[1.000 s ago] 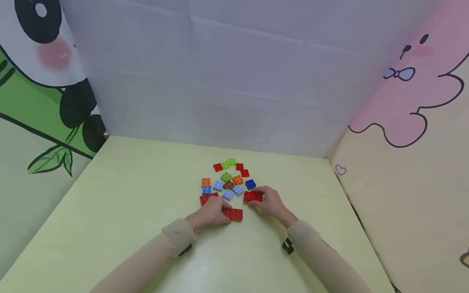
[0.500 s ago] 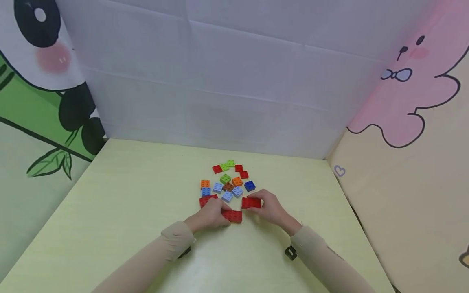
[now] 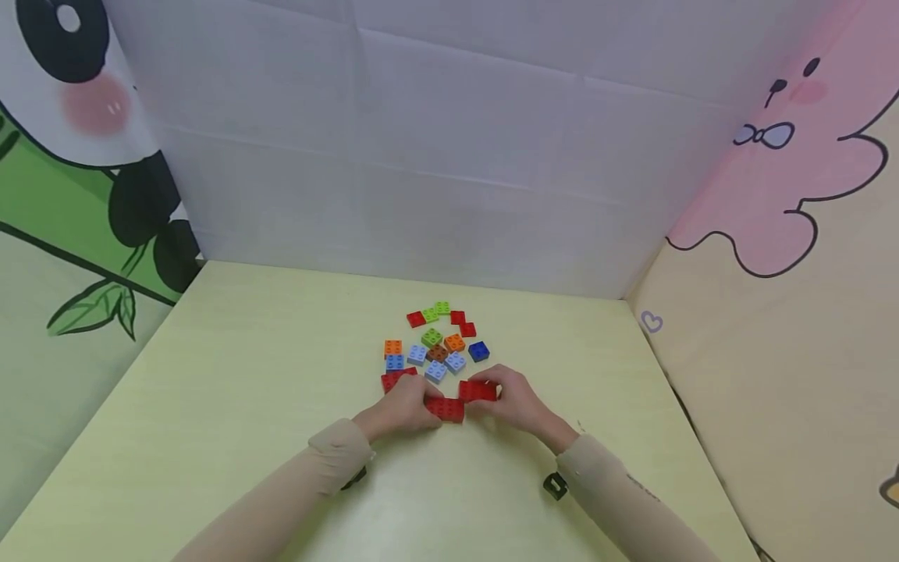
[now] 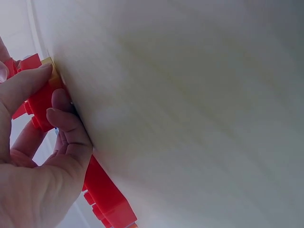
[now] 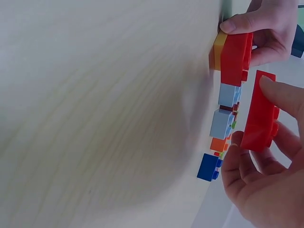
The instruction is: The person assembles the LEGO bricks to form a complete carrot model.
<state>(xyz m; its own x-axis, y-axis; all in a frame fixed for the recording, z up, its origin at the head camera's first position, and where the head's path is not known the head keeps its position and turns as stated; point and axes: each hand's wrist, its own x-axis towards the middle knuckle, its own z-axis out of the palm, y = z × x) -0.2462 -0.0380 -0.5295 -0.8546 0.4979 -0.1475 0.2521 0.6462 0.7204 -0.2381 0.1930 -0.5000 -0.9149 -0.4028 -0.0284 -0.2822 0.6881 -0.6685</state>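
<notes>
My left hand point(image 3: 403, 404) grips a long red brick point(image 3: 446, 410) near the front of the group, thumb on its near side. In the right wrist view a yellow brick point(image 5: 219, 50) shows directly beneath that red one. My right hand point(image 3: 518, 398) pinches a second long red brick point(image 3: 477, 391) between thumb and fingers. The right wrist view shows this brick held up off the table, tilted, with its studs facing away from the tabletop. Its left end overlaps the right end of the other red brick in the head view. Another red brick point(image 3: 395, 379) lies behind my left hand, partly hidden.
Behind my hands lie light blue point(image 3: 435, 371), brown point(image 3: 438, 353), orange point(image 3: 454, 343) and green point(image 3: 431, 337) bricks. A dark blue brick point(image 3: 479, 351) is at their right. Orange point(image 3: 392, 348) and blue point(image 3: 395, 363) bricks stand left. Painted walls border the table point(image 3: 246, 390).
My right hand has moved left and a little closer to me, bringing its red brick from beside the other red brick to its right end. My left hand has stayed in place.
</notes>
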